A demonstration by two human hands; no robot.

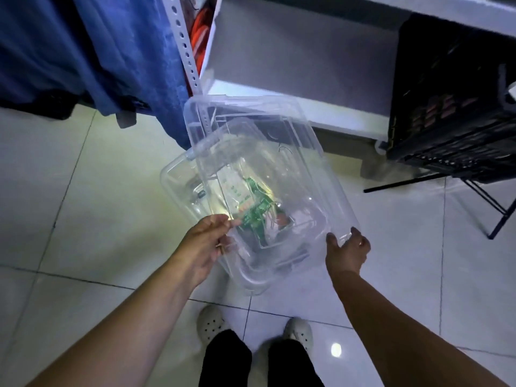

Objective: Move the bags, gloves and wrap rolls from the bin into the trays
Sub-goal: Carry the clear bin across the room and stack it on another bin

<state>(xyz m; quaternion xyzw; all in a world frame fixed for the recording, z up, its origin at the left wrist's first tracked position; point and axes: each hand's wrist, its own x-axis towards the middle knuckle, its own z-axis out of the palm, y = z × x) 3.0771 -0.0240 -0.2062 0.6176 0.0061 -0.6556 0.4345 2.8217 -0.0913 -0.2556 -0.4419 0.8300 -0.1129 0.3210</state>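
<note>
A clear plastic lid (251, 129) is lifted and tilted over a clear plastic bin (176, 177) that stands on the tiled floor. My left hand (205, 244) grips the lid's near left edge. My right hand (347, 251) holds its near right corner. Through the lid I see packets in the bin, one with green and white print (252, 212). The rest of the bin's contents is blurred by the plastic.
A black mesh crate (452, 93) on a folding stand is at the right. A white low shelf (293, 104) runs behind the bin. Blue cloth (83, 51) hangs over a perforated rack post (185, 43) at the left. My feet in white clogs (210, 324) stand just below.
</note>
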